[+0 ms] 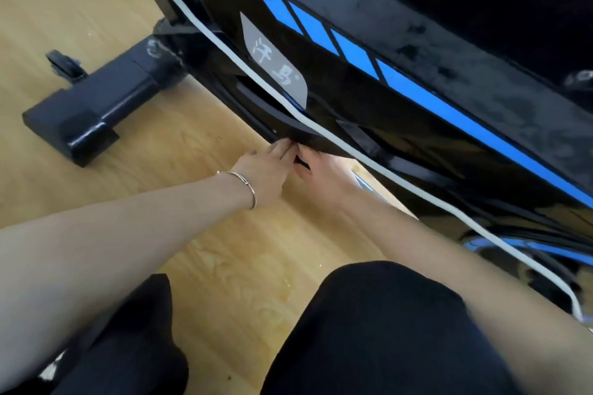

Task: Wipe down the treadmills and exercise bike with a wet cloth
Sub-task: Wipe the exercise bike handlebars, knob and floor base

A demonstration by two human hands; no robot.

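The exercise bike's black housing, with blue stripes and a grey label, slants across the upper right. Its black front stabiliser foot with a small wheel stands on the wooden floor at left. My left hand, with a thin bracelet on the wrist, and my right hand meet under the housing's lower edge. Both pinch a small black tab that hangs there. No cloth is plainly in view. A pale blue patch shows under the bike behind my right hand; what it is I cannot tell.
A white cable runs diagonally over the housing from the top left down to the lower right. My knees in dark trousers fill the bottom of the view. Light wooden floor lies open to the left.
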